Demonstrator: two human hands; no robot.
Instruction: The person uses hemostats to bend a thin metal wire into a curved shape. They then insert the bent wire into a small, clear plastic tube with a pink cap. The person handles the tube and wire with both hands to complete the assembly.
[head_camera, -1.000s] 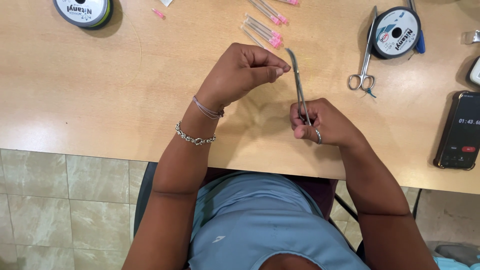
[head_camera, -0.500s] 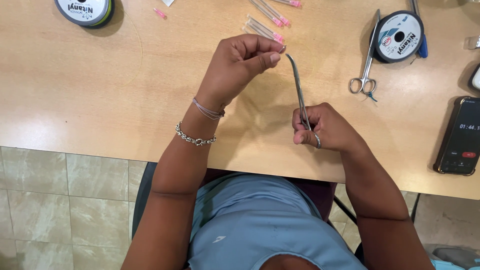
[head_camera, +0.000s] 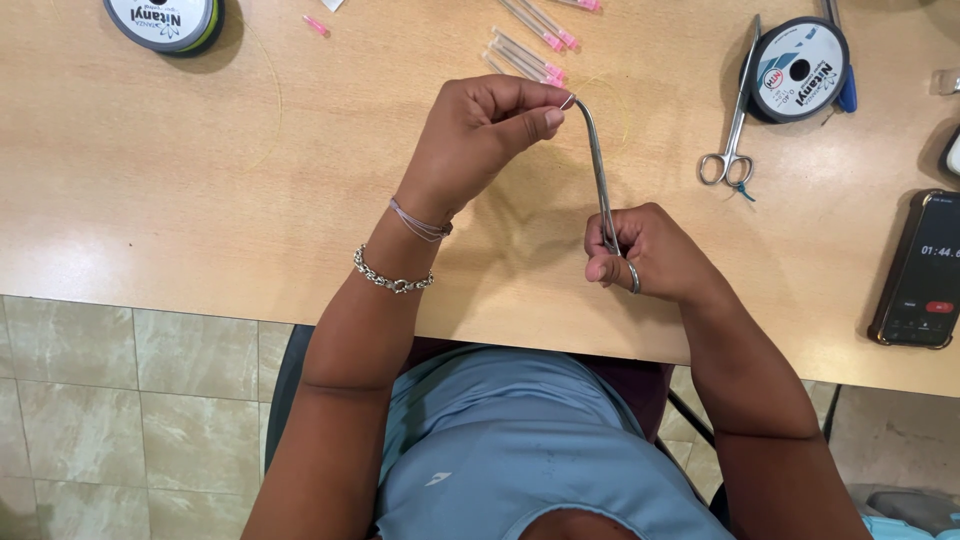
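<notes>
My right hand (head_camera: 650, 252) grips the ring handles of long curved steel forceps (head_camera: 598, 165), whose tip points up and away toward my left hand. My left hand (head_camera: 488, 140) hovers above the wooden table (head_camera: 200, 200) with thumb and forefinger pinched at the forceps tip, where a tiny curved needle or thread end shows; it is too small to tell which. A thin pale thread runs across the tabletop near both hands.
Several capped pink-ended needles (head_camera: 530, 48) lie beyond my left hand. A thread spool (head_camera: 165, 20) sits far left, another spool (head_camera: 798, 70) far right beside steel scissors (head_camera: 732, 120). A phone (head_camera: 925, 270) with a running timer lies at the right edge. Tiled floor is below.
My left hand has shifted slightly down and left with the forceps tip following it; the right hand has stayed in place on the handles.
</notes>
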